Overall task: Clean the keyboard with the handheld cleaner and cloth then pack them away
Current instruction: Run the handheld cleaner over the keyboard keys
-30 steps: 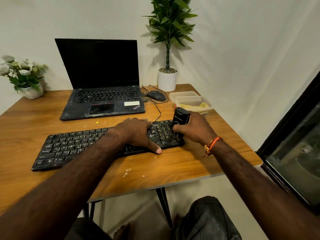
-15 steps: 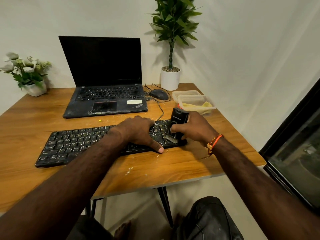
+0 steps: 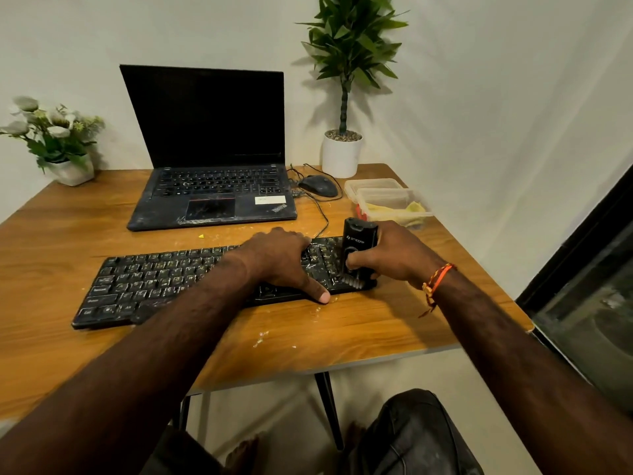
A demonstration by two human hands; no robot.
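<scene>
Black flat full-size keyboard (image 3: 164, 279) sits on the wooden table (image 3: 359, 323), in front of the laptop, keys speckled with pale debris. My right hand (image 3: 394, 255) grips the black boxy handheld cleaner (image 3: 358, 248), fingers curled round its body, thumb on the round front button. Cleaner stands upright, brush end down on the keyboard's right end. My left hand (image 3: 281, 258) lies flat on the keys just left of the cleaner, fingers straight and together, thumb tip on the table at the keyboard's front edge. Behind the keyboard: open black laptop (image 3: 212, 166), screen dark. Right of the laptop: black wired mouse (image 3: 318, 186), then clear plastic containers (image 3: 387, 200) with a yellow cloth (image 3: 412, 210) inside. White crumbs scattered on the table in front of the keyboard.
</scene>
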